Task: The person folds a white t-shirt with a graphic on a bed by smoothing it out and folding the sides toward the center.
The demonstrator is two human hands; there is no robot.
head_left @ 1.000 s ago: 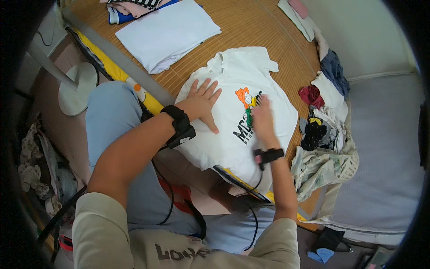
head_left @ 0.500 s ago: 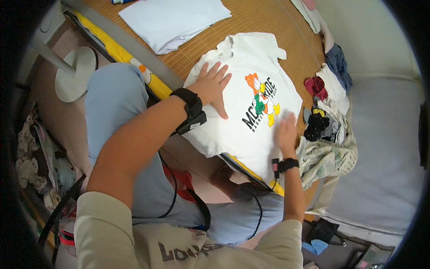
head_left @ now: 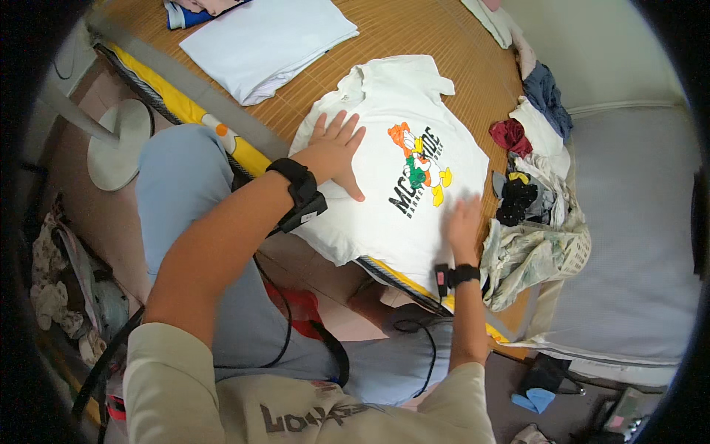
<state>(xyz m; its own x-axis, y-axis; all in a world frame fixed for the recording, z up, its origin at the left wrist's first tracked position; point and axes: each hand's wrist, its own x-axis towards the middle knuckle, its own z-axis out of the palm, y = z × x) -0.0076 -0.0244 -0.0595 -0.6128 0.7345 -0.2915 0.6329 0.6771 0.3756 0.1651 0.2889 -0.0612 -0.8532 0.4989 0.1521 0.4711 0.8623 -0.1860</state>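
A white T-shirt point(head_left: 370, 170) with a cartoon duck print lies spread on a bamboo mat point(head_left: 414, 29), its neck toward the far left. My left hand point(head_left: 336, 154) rests flat on the shirt's left part, fingers spread, with nothing held. Along the shirt's right side, near the bottom hem, my right hand point(head_left: 464, 226) lies with fingers stretched out; it is slightly blurred. Both wrists carry black bands with small devices. Part of the shirt's lower edge overhangs the yellow-trimmed mat edge point(head_left: 396, 274) nearest me.
Folded white cloth point(head_left: 266, 44) lies beyond the shirt at the far left. To the right, a heap of clothes point(head_left: 521, 200) sits by a perforated basket point(head_left: 577, 251). A white round stand base point(head_left: 122, 144) stands on the floor at left. Dark cables point(head_left: 285, 325) hang across my lap.
The whole view has shifted slightly, moving the shirt a little left in the picture. My left hand still lies flat on it, and my right hand remains near the right side.
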